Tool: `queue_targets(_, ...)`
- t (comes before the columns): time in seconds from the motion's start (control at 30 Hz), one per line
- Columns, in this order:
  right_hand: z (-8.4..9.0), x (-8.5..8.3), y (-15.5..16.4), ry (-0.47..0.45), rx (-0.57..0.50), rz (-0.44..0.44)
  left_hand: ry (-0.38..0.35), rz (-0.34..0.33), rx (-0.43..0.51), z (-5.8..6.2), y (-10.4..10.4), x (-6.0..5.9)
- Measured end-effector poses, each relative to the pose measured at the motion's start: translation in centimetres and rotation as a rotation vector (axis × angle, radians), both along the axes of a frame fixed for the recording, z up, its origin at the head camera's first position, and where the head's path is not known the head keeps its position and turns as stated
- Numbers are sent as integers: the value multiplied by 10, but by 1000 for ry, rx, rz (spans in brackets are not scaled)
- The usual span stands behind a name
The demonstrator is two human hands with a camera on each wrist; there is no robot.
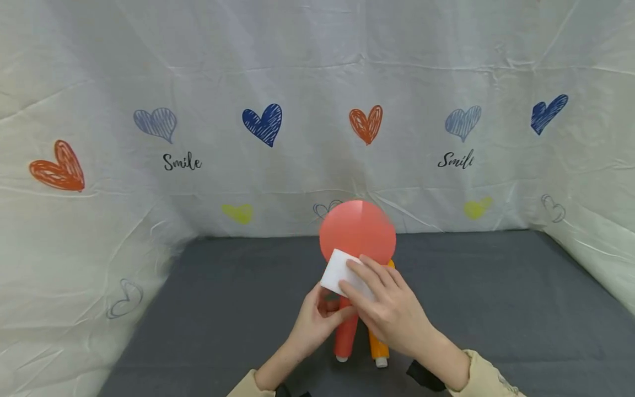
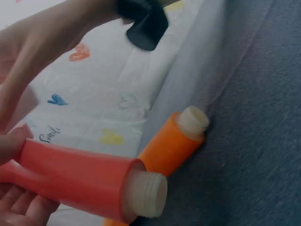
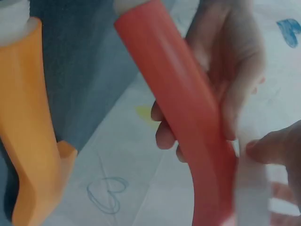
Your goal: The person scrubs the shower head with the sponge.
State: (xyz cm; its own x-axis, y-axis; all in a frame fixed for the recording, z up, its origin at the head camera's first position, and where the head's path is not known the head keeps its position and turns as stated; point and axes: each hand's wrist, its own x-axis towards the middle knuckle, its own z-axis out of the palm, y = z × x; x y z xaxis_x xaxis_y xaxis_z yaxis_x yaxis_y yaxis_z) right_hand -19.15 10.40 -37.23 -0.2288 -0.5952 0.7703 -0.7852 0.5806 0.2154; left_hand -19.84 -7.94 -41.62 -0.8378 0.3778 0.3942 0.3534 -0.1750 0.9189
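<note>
My left hand (image 1: 315,325) grips a red paddle (image 1: 359,229) at the upper part of its handle, with the round face standing away from me. In the left wrist view the thick red handle (image 2: 80,174) ends in a white threaded tip (image 2: 153,195). My right hand (image 1: 397,311) pinches a white sponge block (image 1: 339,270), its fingers spread along it. The block overlaps the lower edge of the paddle's face in the head view. In the right wrist view the sponge (image 3: 252,193) lies right along the red neck (image 3: 211,188).
An orange paddle (image 1: 379,344) of the same kind lies on the dark grey cloth (image 1: 238,309), mostly hidden behind the red one and my right hand. White sheeting (image 1: 307,49) printed with hearts and "Smile" closes the back and both sides.
</note>
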Motion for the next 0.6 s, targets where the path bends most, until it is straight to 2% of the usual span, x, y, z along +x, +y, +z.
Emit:
queue_targets(0.1,7,-8,-3,44,-12,-9,15,-37,1,-2,2,2)
queue_targets(0.2,19,-19,0,80,-106,-60,10,-67,12,-3,3,3)
queue_targets(0.3,32,-30,5,63,-225,-132,20,-67,-12,-3,3,4)
queue_targets(0.4,41,-37,7,24,-296,-193,31,-36,-60,0,4,6)
queue_targets(0.5,39,-36,4,17,-281,-177,66,12,-104,9,5,11)
queue_targets(0.6,29,-30,-4,36,-166,-103,95,54,-135,17,5,15)
